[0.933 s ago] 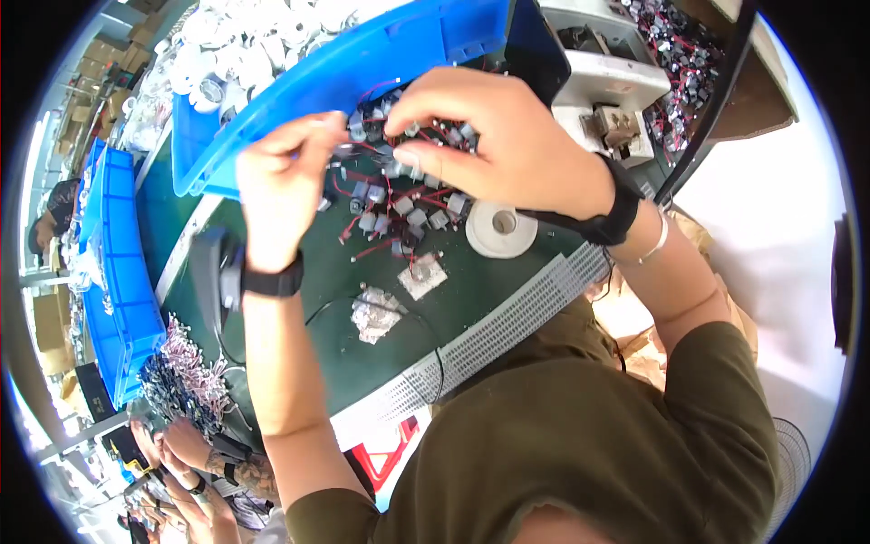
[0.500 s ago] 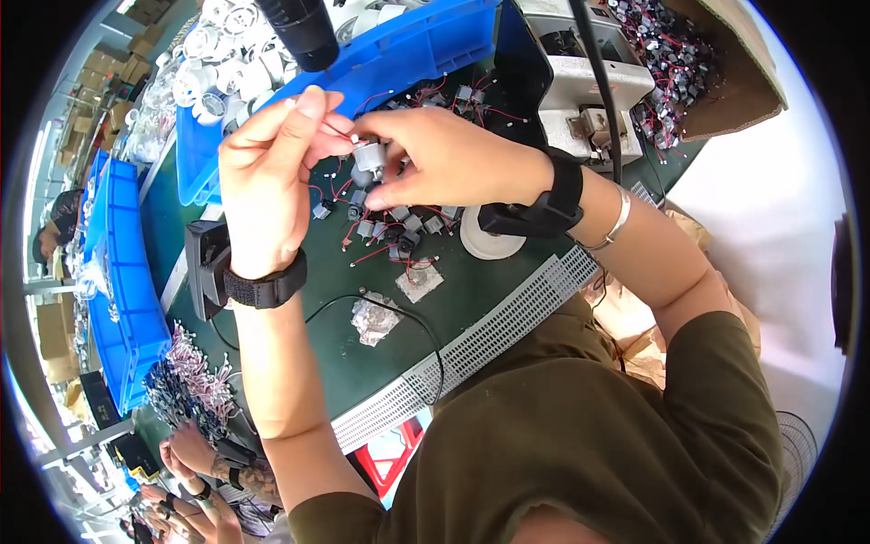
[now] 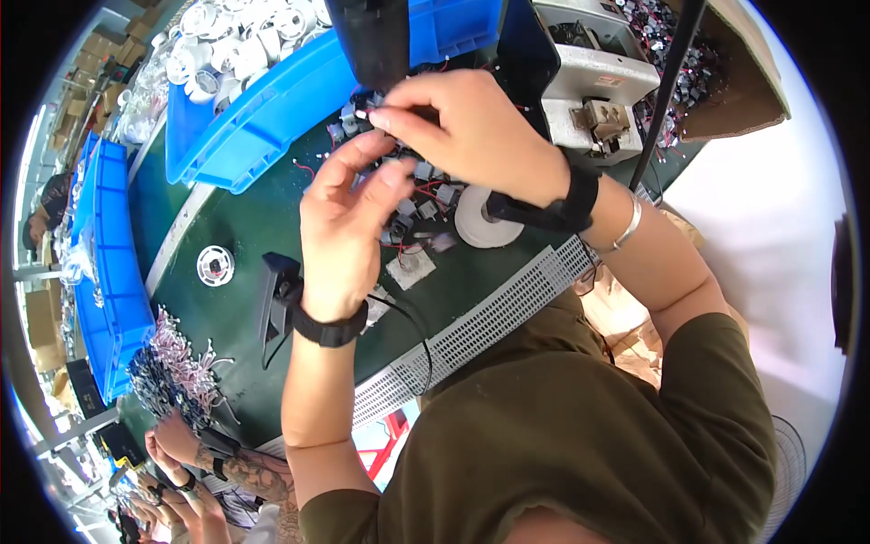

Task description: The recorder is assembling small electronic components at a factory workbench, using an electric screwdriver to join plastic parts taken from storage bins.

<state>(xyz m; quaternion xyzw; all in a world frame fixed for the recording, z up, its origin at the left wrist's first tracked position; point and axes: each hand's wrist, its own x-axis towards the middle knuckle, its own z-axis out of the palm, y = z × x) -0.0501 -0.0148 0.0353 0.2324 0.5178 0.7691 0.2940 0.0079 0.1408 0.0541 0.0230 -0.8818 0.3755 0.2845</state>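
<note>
My right hand is over the far part of the green table, thumb and forefinger pinched together. At their tips is a small wired part with a white plug; its body is mostly hidden. Just below and to the left, my left hand has thumb and fingers apart, slightly blurred, with nothing visible between them. Under both hands lies a heap of small grey parts with red wires. A white round part with a dark and red inside lies to the left. A black screwdriver-like tool hangs above my right fingertips.
A blue bin of white round shells stands at the far left, another blue bin beyond it. A white disc sits near my right wrist. A metal press is at far right. A co-worker's hand is at lower left.
The grey-white round part that was between my hands is no longer there. My left hand moved right and nearer, its fingers parting; my right hand moved slightly farther away. The white round part at left is uncovered.
</note>
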